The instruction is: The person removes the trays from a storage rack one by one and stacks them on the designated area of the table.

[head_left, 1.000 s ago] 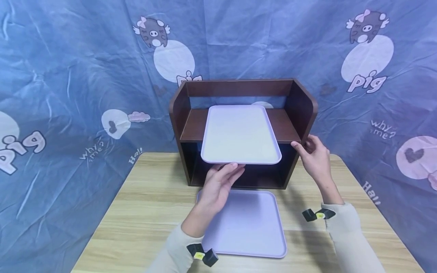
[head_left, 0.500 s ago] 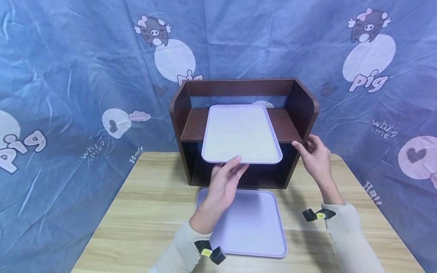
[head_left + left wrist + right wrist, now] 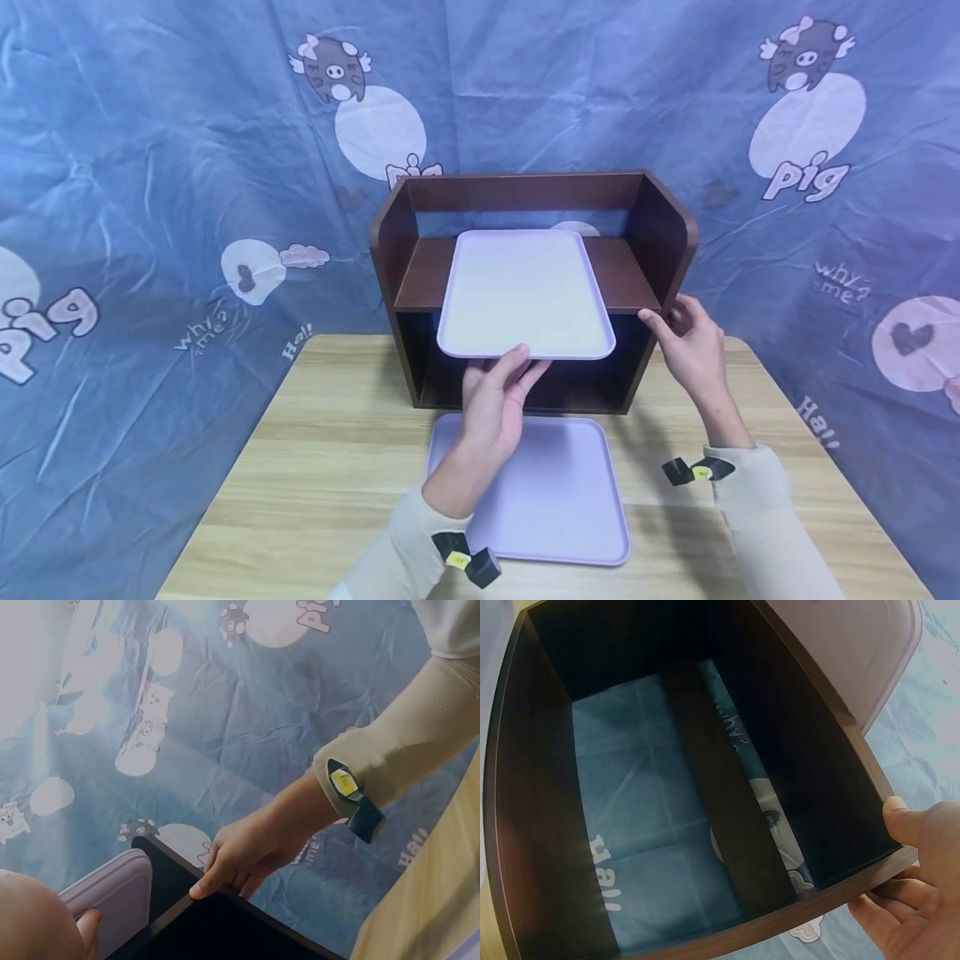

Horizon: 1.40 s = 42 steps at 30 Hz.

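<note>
A pale lavender tray lies partly on the upper board of a dark brown desktop shelf, its near end jutting over the front edge. My left hand holds that near end, thumb at the rim and fingers underneath. In the right wrist view the underside of the tray shows beyond the board. My right hand grips the shelf's right side panel where the board meets it. A thumb in front and curled fingers behind the panel show on the right hand in its wrist view.
A second lavender tray lies flat on the wooden table, in front of the shelf and partly under my left forearm. A blue printed cloth hangs behind and on both sides. The shelf's lower compartment opens toward me.
My left hand has shifted a little to the right along the tray's near edge, and its thumb has moved up onto the rim. The tray and my right hand stay nearly in place.
</note>
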### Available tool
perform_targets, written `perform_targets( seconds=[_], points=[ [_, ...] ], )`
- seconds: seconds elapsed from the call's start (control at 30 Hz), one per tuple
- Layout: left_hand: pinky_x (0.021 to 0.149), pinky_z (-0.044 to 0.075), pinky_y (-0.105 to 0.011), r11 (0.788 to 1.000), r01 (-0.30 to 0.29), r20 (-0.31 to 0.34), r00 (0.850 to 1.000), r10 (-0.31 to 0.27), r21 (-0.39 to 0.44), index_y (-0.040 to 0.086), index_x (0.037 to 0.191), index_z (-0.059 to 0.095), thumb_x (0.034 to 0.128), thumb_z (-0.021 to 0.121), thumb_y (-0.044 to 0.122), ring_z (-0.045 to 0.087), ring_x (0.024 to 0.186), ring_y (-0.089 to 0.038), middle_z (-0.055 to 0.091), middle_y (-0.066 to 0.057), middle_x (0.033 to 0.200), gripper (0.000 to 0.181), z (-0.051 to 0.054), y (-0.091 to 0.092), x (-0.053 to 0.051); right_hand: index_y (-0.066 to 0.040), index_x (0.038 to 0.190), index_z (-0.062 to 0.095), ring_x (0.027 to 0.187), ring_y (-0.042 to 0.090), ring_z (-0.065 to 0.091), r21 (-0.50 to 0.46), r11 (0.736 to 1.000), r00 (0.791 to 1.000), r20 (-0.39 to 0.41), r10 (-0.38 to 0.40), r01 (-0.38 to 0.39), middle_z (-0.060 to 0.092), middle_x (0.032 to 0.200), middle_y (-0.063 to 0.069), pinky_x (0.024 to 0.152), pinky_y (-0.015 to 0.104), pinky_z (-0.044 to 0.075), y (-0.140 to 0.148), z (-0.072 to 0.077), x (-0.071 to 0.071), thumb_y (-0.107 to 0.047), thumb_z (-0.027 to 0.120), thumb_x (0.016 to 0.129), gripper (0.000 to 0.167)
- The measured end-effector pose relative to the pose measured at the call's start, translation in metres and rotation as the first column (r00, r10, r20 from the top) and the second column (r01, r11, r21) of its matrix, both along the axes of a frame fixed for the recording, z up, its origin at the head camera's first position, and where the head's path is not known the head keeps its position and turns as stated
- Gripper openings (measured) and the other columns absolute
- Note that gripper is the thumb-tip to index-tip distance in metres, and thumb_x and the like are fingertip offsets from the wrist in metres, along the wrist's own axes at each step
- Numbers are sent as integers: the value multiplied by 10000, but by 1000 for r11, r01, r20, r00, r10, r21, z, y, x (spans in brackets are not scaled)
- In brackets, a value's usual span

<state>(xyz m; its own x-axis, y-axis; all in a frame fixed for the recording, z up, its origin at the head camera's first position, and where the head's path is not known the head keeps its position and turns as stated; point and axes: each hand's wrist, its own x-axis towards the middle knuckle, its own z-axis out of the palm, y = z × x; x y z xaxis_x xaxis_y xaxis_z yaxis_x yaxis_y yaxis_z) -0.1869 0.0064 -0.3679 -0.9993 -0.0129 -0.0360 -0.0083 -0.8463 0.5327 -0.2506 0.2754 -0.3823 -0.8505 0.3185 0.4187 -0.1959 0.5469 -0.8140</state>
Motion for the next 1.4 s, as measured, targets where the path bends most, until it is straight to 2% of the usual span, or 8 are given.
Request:
perform_targets(
  seconds=[0.2,0.43,0.5,0.57,0.8,1.0,1.23,1.4],
  points=[
    [1056,600,-552,997,-68,-7,998,68,-33,17,1377,484,953,670,-84,741,1046,-230,666,-122,1155,473,0,-2,6,0,1373,625,1170,-64,654,-17,1000,1000,3,9,-9,716,1353,216,868,-16,471,0,-3,2,-325,807,967,550],
    [1045,607,-546,992,-121,-11,993,121,-47,-8,1307,502,957,697,-51,757,979,-212,693,-105,1081,403,3,-3,9,-12,1382,625,1312,285,672,11,1000,1000,9,2,-2,711,1370,204,881,-6,477,0,-1,0,-367,802,968,573],
    [1046,607,-544,991,-126,-11,992,126,-51,-13,1307,497,962,699,-45,762,993,-214,700,-108,1096,401,4,-4,9,-10,1383,624,1314,324,665,11,1000,1000,10,3,-3,710,1370,207,887,-2,486,0,0,0,-364,802,968,574],
    [1045,608,-540,990,-133,-10,991,133,-54,-14,1303,491,965,702,-39,765,1012,-219,702,-113,1112,399,4,-4,10,-12,1383,625,1304,289,675,11,1000,1000,12,-1,0,712,1364,207,886,-3,487,0,0,0,-363,803,968,572],
    [1038,615,-526,984,-162,-4,987,162,-72,-10,1288,485,966,710,-23,768,1042,-235,696,-122,1135,393,5,-6,13,-10,1384,625,1152,-48,665,-4,1000,1000,1,16,-16,717,1347,215,868,-13,479,-1,-1,1,-353,802,970,566],
    [1022,624,-528,976,-196,8,980,198,-90,17,1256,485,967,703,-18,774,1005,-228,705,-108,1104,364,4,-10,12,-14,1386,622,1230,59,682,2,1000,1000,6,9,-9,712,1367,203,878,-8,481,-1,-1,1,-357,800,971,567],
    [1017,627,-532,971,-215,11,976,218,-102,23,1238,506,969,703,-8,781,1000,-234,725,-105,1090,335,7,-15,12,-27,1377,630,1221,32,682,3,1000,1000,15,-3,3,721,1360,182,882,-4,477,-1,0,2,-365,802,969,556],
    [998,638,-497,969,-221,13,975,223,-108,32,1215,524,969,692,-5,779,964,-225,730,-86,1052,301,11,-20,12,-25,1368,631,1268,139,691,2,1000,1000,13,-6,6,720,1364,178,906,14,499,-2,2,1,-367,800,970,552]
  ],
)
